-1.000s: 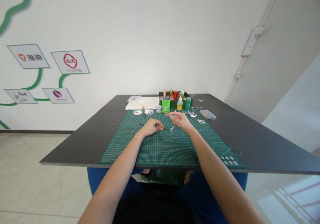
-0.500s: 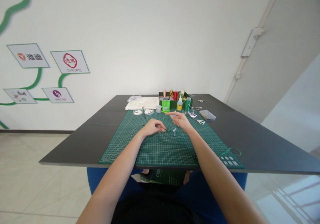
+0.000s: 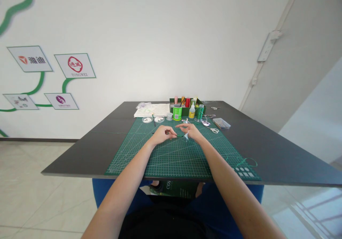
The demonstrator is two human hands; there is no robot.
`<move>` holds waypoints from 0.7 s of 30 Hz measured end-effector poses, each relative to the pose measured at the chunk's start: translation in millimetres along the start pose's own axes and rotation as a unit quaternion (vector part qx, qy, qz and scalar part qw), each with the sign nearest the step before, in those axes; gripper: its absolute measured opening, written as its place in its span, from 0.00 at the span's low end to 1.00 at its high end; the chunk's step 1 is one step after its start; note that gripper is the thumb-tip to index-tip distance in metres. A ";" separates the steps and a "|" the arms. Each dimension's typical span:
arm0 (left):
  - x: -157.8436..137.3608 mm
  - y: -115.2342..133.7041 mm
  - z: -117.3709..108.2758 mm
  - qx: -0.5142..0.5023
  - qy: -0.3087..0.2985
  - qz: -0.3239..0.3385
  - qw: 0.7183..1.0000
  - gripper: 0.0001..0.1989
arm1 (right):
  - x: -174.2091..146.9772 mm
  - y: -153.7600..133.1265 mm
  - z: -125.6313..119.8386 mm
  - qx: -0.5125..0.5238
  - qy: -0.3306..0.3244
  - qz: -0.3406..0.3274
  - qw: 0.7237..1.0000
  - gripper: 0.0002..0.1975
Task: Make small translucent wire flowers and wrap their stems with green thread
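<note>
My left hand point(image 3: 163, 134) is closed, thumb and fingertips pinching a thin green stem point(image 3: 180, 136) above the middle of the cutting mat point(image 3: 173, 160). A small pale, petal-like piece point(image 3: 186, 136) shows at the stem's right end. Just beyond it is my right hand point(image 3: 191, 130), open, with the index finger stretched out to the left. The pale piece overlaps the right hand in view; whether they touch I cannot tell.
Behind the hands stand a bright green can point(image 3: 177, 112), a glue bottle point(image 3: 192, 111), and a green box point(image 3: 183, 110) of thread spools. Two shallow dishes point(image 3: 147, 119) with white bits lie left. Scissors point(image 3: 214, 130) and a clear plastic case point(image 3: 221, 123) lie right.
My right hand has lowered and shifted slightly left, closer to the stem. The stem in my left hand has risen a little, and its pale end looks turned.
</note>
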State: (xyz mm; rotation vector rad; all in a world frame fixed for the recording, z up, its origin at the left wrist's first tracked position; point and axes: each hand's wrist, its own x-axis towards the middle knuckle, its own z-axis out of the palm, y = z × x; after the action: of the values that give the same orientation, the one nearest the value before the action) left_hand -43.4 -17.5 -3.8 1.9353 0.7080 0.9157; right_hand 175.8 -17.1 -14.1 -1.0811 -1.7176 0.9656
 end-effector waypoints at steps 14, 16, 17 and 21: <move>0.7 -0.4 -1.3 0.050 0.005 0.044 0.998 0.15 | 1.3 2.8 -0.9 0.014 0.015 0.063 0.998 0.20; -0.2 1.6 -1.7 0.084 -0.001 0.056 0.995 0.10 | 1.4 2.6 -0.7 0.023 0.015 0.065 0.997 0.21; -0.6 2.6 -1.9 0.103 -0.002 0.062 0.993 0.08 | 1.4 2.5 -0.5 0.030 0.017 0.068 0.997 0.21; -1.5 3.8 -3.9 0.174 -0.012 0.081 0.981 0.05 | 0.7 0.6 -1.1 0.091 0.024 0.066 0.993 0.23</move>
State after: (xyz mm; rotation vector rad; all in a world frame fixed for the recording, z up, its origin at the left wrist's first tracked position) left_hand -46.9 -18.6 0.5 2.3371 0.7418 0.9103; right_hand 176.9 -16.1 -14.1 -1.0982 -1.5029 1.1467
